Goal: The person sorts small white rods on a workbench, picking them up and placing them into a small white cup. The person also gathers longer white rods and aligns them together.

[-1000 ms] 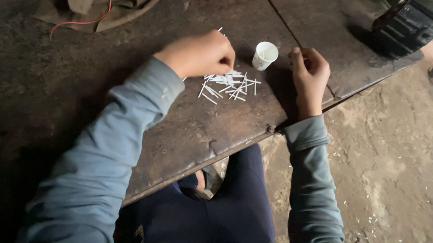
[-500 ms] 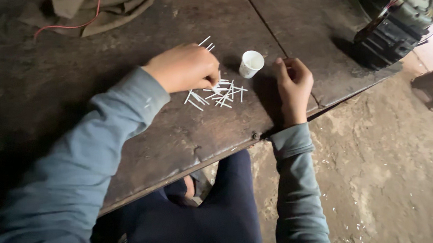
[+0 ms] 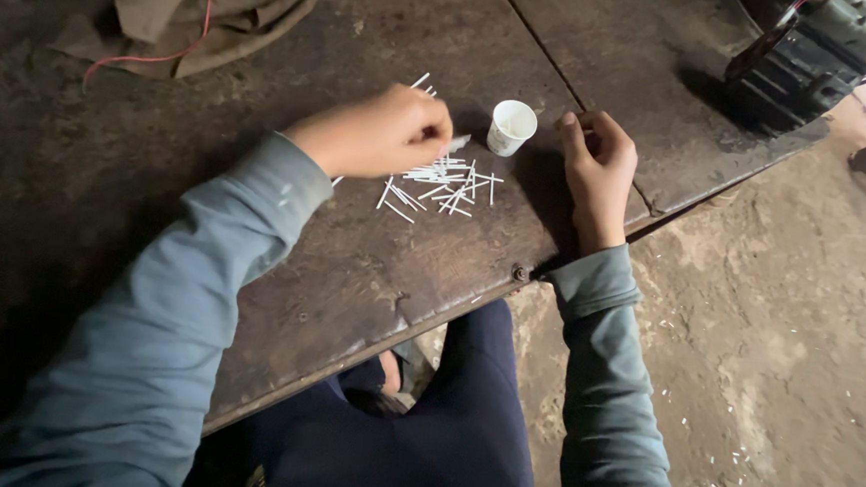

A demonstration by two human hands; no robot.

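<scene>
My left hand (image 3: 375,130) hovers over a loose pile of thin white sticks (image 3: 442,182) on a dark worn table (image 3: 204,219). Its fingers are pinched around a few of the sticks, whose ends poke out past the knuckles. A small white cup (image 3: 511,127) stands just right of the pile. My right hand (image 3: 595,173) rests on the table right of the cup, fingers curled in; whether it holds anything is hidden.
A crumpled brown cloth (image 3: 207,4) with a red wire lies at the table's far left. A dark machine (image 3: 815,56) stands at the far right corner. The table edge runs diagonally above my legs; dirt floor (image 3: 777,345) lies to the right.
My left hand dropped from above the pile to its left edge and stayed there, still pinching sticks. My right hand stayed beside the cup. The camera view shifted slightly.
</scene>
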